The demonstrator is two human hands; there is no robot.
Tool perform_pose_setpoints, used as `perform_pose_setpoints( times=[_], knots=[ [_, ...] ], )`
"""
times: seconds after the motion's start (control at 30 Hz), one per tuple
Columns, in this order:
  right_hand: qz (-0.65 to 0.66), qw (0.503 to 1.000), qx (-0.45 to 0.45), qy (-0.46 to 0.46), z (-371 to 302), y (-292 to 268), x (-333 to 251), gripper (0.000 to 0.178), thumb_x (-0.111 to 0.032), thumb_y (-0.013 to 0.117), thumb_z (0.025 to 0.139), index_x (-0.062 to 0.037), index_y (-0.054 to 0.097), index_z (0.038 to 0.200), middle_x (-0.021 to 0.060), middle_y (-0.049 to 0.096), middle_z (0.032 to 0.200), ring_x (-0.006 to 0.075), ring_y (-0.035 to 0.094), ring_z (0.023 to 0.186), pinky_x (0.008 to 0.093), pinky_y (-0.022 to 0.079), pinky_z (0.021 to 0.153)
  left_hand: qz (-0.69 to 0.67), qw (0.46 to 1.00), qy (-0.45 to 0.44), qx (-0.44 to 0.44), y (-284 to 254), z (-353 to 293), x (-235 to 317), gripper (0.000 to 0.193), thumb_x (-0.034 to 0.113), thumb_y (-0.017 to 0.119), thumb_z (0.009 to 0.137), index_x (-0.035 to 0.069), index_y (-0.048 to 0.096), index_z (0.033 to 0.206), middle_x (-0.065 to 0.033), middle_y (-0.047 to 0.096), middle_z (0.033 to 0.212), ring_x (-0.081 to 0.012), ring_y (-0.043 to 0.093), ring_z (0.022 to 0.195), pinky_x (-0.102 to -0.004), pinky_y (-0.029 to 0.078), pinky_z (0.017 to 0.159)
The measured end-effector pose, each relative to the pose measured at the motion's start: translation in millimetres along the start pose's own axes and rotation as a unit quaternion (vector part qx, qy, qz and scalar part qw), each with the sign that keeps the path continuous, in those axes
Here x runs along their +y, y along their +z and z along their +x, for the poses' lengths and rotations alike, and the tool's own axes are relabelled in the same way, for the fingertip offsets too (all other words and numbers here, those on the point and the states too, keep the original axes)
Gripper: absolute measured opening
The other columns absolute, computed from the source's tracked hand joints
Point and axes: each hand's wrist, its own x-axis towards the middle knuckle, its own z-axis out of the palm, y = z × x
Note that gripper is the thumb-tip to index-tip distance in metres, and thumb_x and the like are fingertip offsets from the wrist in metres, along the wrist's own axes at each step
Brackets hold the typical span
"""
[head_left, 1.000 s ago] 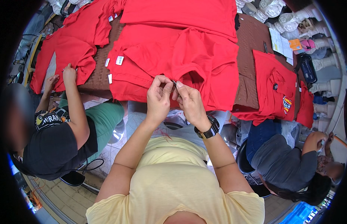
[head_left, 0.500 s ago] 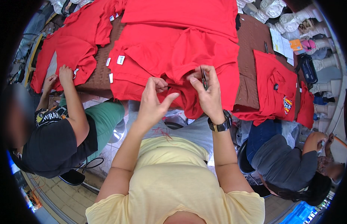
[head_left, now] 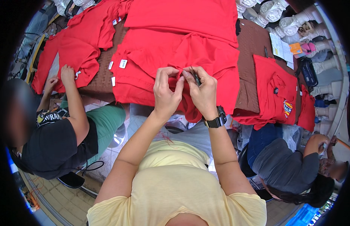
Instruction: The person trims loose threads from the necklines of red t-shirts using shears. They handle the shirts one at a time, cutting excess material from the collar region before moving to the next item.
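A red shirt (head_left: 152, 49) lies spread over the table edge in front of me, its near part bunched up between my hands. My left hand (head_left: 168, 90) is closed, thumb and fingers pinching a fold of the red cloth. Close beside it, my right hand (head_left: 202, 88) keeps small dark thread snips (head_left: 196, 77) in the palm, their thin tip pointing up away from me. The thumb and index finger of that hand also meet at the bunched fold. The exact spot between the fingertips is hidden.
More red shirts (head_left: 182, 13) lie farther back. A co-worker (head_left: 58, 147) at left handles a red garment (head_left: 79, 56); another person (head_left: 288, 162) sits at right near red shirts (head_left: 274, 90). Papers (head_left: 282, 47), a dark pouch (head_left: 308, 71) and white balusters (head_left: 295, 24) stand beyond. Red threads (head_left: 166, 137) lie on my lap.
My hands have come together at the bunched cloth. The left hand went from spread fingers to a pinch. The snips stay in my right hand, which has moved left.
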Motion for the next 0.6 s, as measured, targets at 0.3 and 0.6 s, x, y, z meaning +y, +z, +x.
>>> perform_pose_setpoints(
  times=[0.3, 0.6],
  knots=[
    [0.062, 0.996, 0.039, 0.056, -9, 1, 1, 0.018, -0.013, 0.069, 0.097, 0.0033, 0.062, 0.093, 0.008, 0.066, 0.073, 0.0106, 0.06, 0.066, 0.0278, 0.046, 0.059, -0.296, 0.919, -0.261, -0.027, -5, -4, -22, 0.006, 0.006, 0.068, 0.098, 0.002, 0.064, 0.097, -0.0015, 0.067, 0.087, -0.0045, 0.061, 0.076, -0.0198, 0.049, 0.068],
    [0.131, 0.965, -0.123, 0.192, -39, 6, -8, 0.05, -0.041, 0.039, 0.111, -0.0041, 0.057, 0.083, -0.0059, 0.038, 0.062, 0.0027, 0.031, 0.054, 0.0248, 0.025, 0.048, -0.345, 0.889, -0.297, -0.052, -9, -3, -15, 0.009, 0.01, 0.061, 0.103, 0.002, 0.058, 0.102, -0.0108, 0.071, 0.106, -0.0069, 0.063, 0.088, -0.0232, 0.052, 0.081]
  ],
)
